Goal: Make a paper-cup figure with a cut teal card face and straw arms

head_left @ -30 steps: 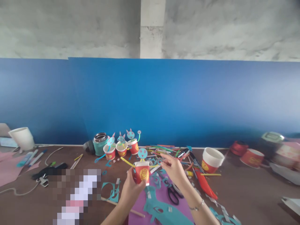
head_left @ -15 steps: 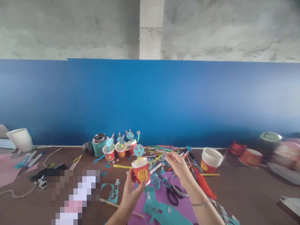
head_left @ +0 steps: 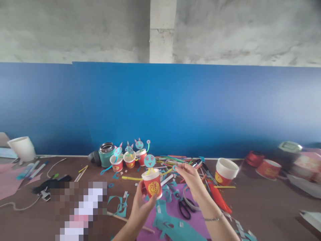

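Left hand [head_left: 142,203] grips the red cup [head_left: 153,184] around its side

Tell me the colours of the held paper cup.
The paper cup is red with a yellow emblem and white rim (head view).

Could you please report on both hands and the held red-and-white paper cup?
Left hand gripping paper cup, round blue paper face above. Right hand pinching small round blue paper piece. Black-handled scissors on flat purple sheet nearby.
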The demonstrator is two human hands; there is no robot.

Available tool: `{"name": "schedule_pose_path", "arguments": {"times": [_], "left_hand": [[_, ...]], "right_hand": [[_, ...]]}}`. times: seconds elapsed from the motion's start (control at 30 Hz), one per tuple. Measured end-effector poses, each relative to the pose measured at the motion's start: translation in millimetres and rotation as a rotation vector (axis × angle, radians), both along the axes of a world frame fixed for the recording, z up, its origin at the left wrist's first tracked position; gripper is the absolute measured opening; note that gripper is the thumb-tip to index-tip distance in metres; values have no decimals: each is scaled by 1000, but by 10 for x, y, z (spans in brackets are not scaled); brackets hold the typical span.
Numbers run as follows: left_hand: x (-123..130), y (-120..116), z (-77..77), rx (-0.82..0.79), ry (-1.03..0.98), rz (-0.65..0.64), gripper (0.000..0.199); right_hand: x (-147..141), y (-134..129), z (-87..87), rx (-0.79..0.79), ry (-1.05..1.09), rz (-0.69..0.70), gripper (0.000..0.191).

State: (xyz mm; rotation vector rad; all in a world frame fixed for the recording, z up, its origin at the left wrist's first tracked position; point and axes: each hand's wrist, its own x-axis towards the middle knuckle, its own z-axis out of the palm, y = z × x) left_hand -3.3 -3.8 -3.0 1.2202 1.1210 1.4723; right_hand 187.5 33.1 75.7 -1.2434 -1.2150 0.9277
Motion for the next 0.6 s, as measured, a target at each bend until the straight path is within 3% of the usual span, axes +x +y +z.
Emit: {"name": "schedule_pose_path", "arguments": {"times": [0.6], "left_hand": [[-1,-24,8,18,75,-81,57]], "right_hand": [[222,0,77,-65,-101,97,19]]}}
